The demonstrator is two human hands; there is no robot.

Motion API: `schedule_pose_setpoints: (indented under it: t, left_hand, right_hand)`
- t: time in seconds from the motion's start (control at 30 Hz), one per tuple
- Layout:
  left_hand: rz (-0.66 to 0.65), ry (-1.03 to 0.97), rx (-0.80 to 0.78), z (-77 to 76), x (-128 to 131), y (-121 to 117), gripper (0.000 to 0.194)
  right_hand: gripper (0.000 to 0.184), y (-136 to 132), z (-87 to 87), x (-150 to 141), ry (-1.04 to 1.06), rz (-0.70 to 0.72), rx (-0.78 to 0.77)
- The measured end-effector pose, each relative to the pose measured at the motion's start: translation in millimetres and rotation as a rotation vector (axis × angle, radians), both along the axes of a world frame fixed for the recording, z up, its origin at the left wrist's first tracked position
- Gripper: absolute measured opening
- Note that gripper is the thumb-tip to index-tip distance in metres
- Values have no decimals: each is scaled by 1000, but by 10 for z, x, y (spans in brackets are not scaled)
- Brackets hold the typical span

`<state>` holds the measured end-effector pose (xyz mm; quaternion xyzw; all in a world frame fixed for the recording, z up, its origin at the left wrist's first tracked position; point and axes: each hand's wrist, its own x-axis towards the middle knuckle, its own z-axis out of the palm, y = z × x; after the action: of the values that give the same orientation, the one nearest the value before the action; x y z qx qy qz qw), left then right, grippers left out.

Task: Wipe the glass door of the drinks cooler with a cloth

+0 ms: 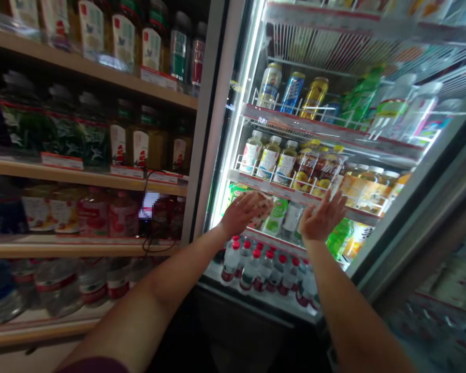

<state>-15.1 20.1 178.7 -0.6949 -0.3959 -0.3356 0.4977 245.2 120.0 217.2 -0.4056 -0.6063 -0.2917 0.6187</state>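
Note:
Both my arms reach out in front of a lit drinks fridge. My left hand [241, 211] is open, fingers stretched to the right, before the shelf of cartons and bottles. Just beyond its fingertips shows a pale item with reddish-brown spots [262, 211]; whether the hand touches it I cannot tell. My right hand [323, 216] is raised and open, fingers apart, holding nothing. A green-labelled bottle [276, 216] and a whitish container [292, 216] stand between the hands. To the right of my right wrist is a bright green bottle [339, 235].
Red-capped water bottles [270, 267] fill the fridge floor. Cans [292, 92] and juice bottles [285, 160] line the wire-railed shelves above. A metal door frame [415, 223] runs down the right. Wooden shelving [89, 67] with bottles stands left; a cable [147, 238] hangs there.

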Motion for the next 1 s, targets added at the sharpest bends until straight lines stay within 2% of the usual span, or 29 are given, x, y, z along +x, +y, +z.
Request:
schedule_pose_setpoints:
  t: [0.07,0.13,0.17,0.23,0.33,0.57,0.63,0.7,0.77,0.83,0.9,1.0]
  left_hand:
    - [86,-245,129,237,-104,13,58]
    - [137,-451,221,386,-183,19,58]
    - [150,-517,240,414,-207,17,57]
    - [149,-562,248,377,-217,3,54]
    - [122,-446,201,129,-151,-41,55]
    - [6,9,-66,-701,41,-156,55]
    - [-29,128,-141,-827,47,-160,53]
    - [-66,249,-201,-834,37,-140,49]
    - [-114,368,-228,-702,32,-97,46]
    - [-144,399,-202,-438,53,-38,45]
    - [-117,264,-116,-66,102,33,47]
    - [-59,-118,59,587,203,163,45]
  right_hand:
    - [68,10,-8,4,-9,-7,9]
    - [67,25,-26,10,-18,-24,28]
    - [67,34,-38,13,-26,-31,34]
    - [67,47,-63,18,-54,-38,35]
    - [70,52,-90,20,-95,-41,28]
    - [68,8,-76,0,-87,-62,53]
    - [68,6,-73,-4,-74,-50,36]
    - [68,8,-73,-5,-69,-41,38]
    - [68,8,-71,-5,-70,-39,50]
    - [66,0,-66,-6,-66,-43,49]
    - [66,-13,-58,-8,-60,-42,27]
    - [67,-29,-51,-7,-59,-34,2]
